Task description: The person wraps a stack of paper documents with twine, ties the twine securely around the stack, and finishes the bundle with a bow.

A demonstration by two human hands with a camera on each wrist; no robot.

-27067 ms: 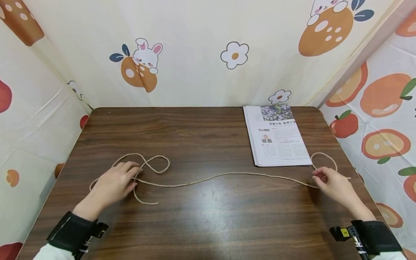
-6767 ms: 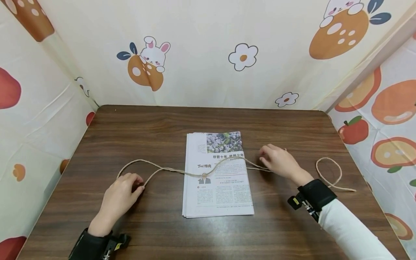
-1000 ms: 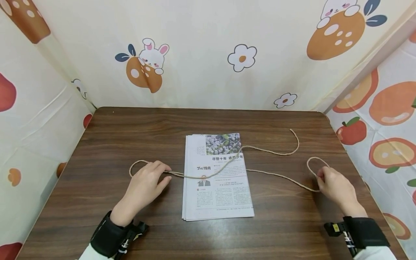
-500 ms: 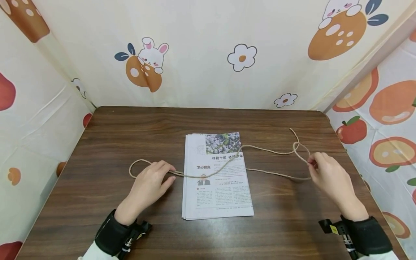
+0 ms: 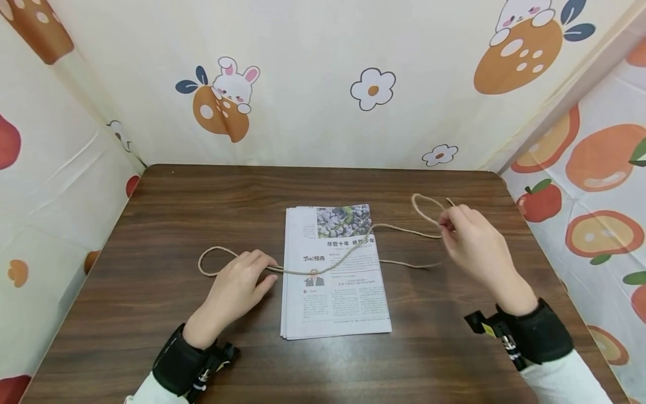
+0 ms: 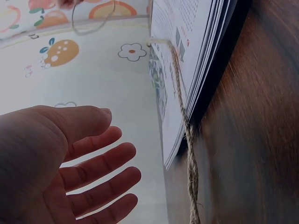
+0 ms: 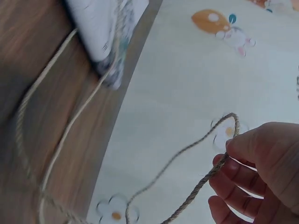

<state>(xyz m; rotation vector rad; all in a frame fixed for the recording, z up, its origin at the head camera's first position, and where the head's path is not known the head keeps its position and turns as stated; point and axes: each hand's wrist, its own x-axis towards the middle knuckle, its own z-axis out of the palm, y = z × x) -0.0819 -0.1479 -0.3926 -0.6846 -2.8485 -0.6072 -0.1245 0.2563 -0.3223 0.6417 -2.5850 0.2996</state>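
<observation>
A thin twine rope [image 5: 333, 267] runs across a stack of folded newspaper [image 5: 338, 308] in the table's middle, and another strand comes out from its right side. Left of the stack the rope doubles back in a loop. My left hand [image 5: 237, 292] is over the doubled strands there; in the left wrist view its fingers [image 6: 103, 186] are spread and relaxed beside the rope [image 6: 191, 163], gripping nothing. To the right of the stack my right hand [image 5: 474, 241] pinches the rope between thumb and fingers. A raised bend of rope [image 7: 233, 119] stands out from that pinch.
The dark wooden table [image 5: 212, 196] ends at a pale patterned curtain [image 5: 303, 112] behind. Fruit-printed cloth [image 5: 610, 185] hangs along the right side, and more cloth along the left.
Earlier the newspaper moved from the back right to the middle, under the rope. Within the last second my right hand took the rope from the far right and carried it left and farther back.
</observation>
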